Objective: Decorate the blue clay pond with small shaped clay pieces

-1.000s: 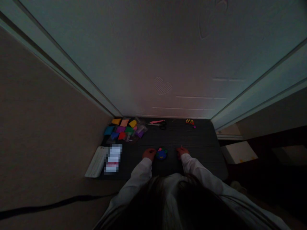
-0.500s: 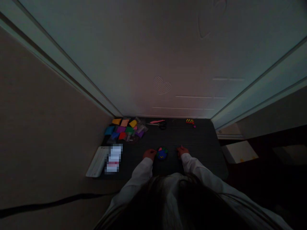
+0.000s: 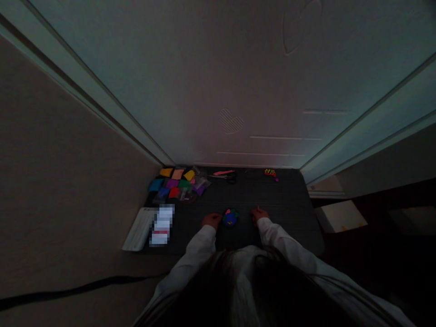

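Note:
A round blue clay piece (image 3: 230, 220) with green, pink and yellow bits lies on the dark table between my hands. My left hand (image 3: 211, 220) is at its left edge, fingers pinched together; whether the fingertips touch the rim or hold something small is too dark to tell. To the right of the piece, my right hand (image 3: 260, 215) rests closed on the table, with the tip of a thin pink stick (image 3: 258, 209) poking up from its fingers. The rest of that stick is hidden in the hand.
Packets of coloured clay (image 3: 178, 184) fill the table's back left. Scissors (image 3: 230, 178) and a pink tool (image 3: 224, 172) lie at the back. A red piece with yellow dots (image 3: 270, 172) sits back right. A white tray (image 3: 139, 230) and a blurred bright screen (image 3: 162, 225) are at left.
My left hand has shifted very slightly left. The right hand and the blue clay piece stay practically in place.

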### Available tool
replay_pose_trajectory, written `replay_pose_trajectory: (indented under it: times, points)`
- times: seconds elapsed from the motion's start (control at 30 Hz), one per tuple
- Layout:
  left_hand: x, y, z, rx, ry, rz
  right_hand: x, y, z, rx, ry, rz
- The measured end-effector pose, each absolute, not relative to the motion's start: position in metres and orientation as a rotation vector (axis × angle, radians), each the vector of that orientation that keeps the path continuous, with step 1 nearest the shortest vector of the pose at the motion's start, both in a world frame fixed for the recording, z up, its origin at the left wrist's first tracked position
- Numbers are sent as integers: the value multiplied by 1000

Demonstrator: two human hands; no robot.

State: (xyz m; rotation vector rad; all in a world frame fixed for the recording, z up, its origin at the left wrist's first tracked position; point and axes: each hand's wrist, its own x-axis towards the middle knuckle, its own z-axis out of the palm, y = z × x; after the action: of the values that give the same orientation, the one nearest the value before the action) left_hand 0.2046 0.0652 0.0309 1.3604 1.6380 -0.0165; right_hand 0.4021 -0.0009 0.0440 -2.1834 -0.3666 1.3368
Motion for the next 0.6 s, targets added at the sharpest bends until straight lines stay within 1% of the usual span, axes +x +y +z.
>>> replay_pose_trajectory:
  times: [0.33, 0.47, 0.6]
  points:
    - [204, 64, 36, 1391, 1641, 1, 406, 1, 39, -2233, -355, 1466]
    - [197, 53, 37, 1423, 1633, 40, 407, -1, 40, -2284, -489, 1460]
    - [192, 47, 38, 1455, 1639, 77, 403, -5, 42, -2337, -736, 1416]
